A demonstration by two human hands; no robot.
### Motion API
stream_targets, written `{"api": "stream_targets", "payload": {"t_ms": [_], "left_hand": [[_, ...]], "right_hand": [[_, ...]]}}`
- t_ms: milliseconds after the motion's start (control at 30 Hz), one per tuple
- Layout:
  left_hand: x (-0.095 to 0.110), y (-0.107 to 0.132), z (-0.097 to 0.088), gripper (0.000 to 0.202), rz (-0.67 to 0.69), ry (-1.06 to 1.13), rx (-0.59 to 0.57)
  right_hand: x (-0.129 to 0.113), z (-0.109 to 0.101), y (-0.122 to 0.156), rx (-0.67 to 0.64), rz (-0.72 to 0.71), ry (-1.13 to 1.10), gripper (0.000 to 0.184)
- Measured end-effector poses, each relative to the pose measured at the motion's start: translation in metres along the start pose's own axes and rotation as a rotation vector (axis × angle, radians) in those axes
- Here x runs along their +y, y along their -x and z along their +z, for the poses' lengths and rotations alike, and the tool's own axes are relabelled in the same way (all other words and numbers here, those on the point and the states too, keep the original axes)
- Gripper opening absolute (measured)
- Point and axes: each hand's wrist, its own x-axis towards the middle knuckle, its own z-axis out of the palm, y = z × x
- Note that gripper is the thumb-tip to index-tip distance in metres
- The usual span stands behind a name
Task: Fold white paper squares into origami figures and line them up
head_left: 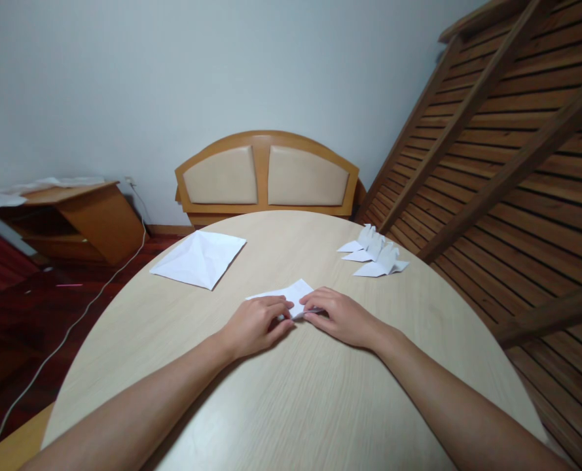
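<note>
A small folded piece of white paper [293, 298] lies on the round light-wood table [291, 392] in front of me. My left hand [254, 324] rests on its left part, fingers curled and pressing down on the near edge. My right hand [340, 317] meets it from the right, fingertips pinched on the same near edge of the paper. Both forearms reach in from the bottom of the view. Most of the paper's near side is hidden under my fingers.
A creased square sheet of white paper [198, 258] lies at the table's far left. Two or three folded paper figures [376, 252] sit at the far right. Beyond the table stands a padded headboard [267, 175]; slatted wooden frames [516, 163] lean right; a cabinet [82, 216] left.
</note>
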Motion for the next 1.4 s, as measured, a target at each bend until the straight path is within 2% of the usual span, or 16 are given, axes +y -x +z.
{"api": "stream_targets", "payload": {"t_ms": [267,367,433,533,633,700,767,867,967,1067,1133,1300,1400], "left_hand": [[0.002,-0.002,0.005,0.016,-0.185,-0.033,0.043],[0.001,-0.001,0.007,0.028,-0.112,-0.030,0.069],[-0.002,0.000,0.009,0.026,-0.037,-0.054,0.070],[-0.006,0.000,0.013,0.023,-0.025,-0.114,0.078],[-0.008,0.000,0.015,0.026,-0.048,-0.146,0.102],[-0.008,0.000,0.014,0.028,-0.049,-0.156,0.113],[-0.008,-0.001,0.013,0.029,-0.048,-0.169,0.108],[-0.007,-0.001,0.011,0.029,-0.049,-0.195,0.088],[-0.005,-0.001,0.011,0.028,-0.045,-0.211,0.079],[-0.003,-0.001,0.010,0.029,-0.062,-0.231,0.069],[-0.002,-0.001,0.010,0.030,-0.083,-0.252,0.064],[-0.003,-0.002,0.008,0.030,-0.140,-0.296,0.081],[-0.005,-0.001,0.008,0.030,-0.153,-0.281,0.097]], "right_hand": [[0.002,0.015,-0.006,0.096,0.067,0.007,0.011],[0.005,0.017,-0.007,0.125,0.067,0.009,0.013],[0.007,0.017,-0.007,0.135,0.082,0.035,0.013],[0.005,0.014,-0.007,0.117,0.112,0.113,0.016],[-0.005,0.011,-0.003,0.039,0.075,0.163,0.036],[-0.013,0.012,0.001,-0.103,0.026,0.149,0.059],[-0.019,0.013,0.004,-0.210,0.067,0.122,0.077],[-0.020,0.013,0.008,-0.270,0.167,0.104,0.088],[-0.014,0.007,0.011,-0.268,0.257,0.135,0.091],[-0.008,-0.003,0.013,-0.221,0.271,0.205,0.084],[-0.009,-0.011,0.012,-0.166,0.200,0.244,0.073],[-0.026,-0.023,0.007,-0.145,-0.027,0.189,0.024],[-0.037,-0.021,0.005,-0.181,-0.094,0.110,0.019]]}}
